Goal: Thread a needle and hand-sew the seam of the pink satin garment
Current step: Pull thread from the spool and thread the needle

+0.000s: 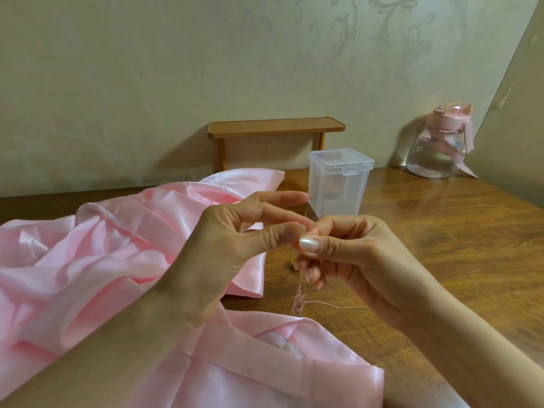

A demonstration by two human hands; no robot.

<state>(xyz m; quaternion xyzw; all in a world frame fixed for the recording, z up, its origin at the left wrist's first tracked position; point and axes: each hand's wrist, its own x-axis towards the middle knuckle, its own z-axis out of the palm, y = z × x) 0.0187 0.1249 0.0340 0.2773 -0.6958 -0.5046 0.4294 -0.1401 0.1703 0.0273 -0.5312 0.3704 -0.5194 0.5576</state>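
Two bare hands meet above a wooden table [456, 237], near its middle. Left hand [232, 242]: thumb and forefinger pressed together on a strand of pink thread [299, 293], the other fingers straight and spread toward a clear lidded plastic box [338, 184]. Right hand [356, 248]: thumb, with a pearly nail, and curled fingers pinch the same thread just beside the left fingertips. Below the hands the thread hangs in loose loops to the table, then runs right to a thin needle [357, 307] lying flat on the wood, apart from both hands; whether it passes through the eye cannot be told. Pink satin garment [97, 260]: crumpled over the left and near parts of the table, beneath the left forearm. Behind the box, a small wooden shelf [273, 127] against the wall; far right, a clear bottle [438, 148] with a pink lid
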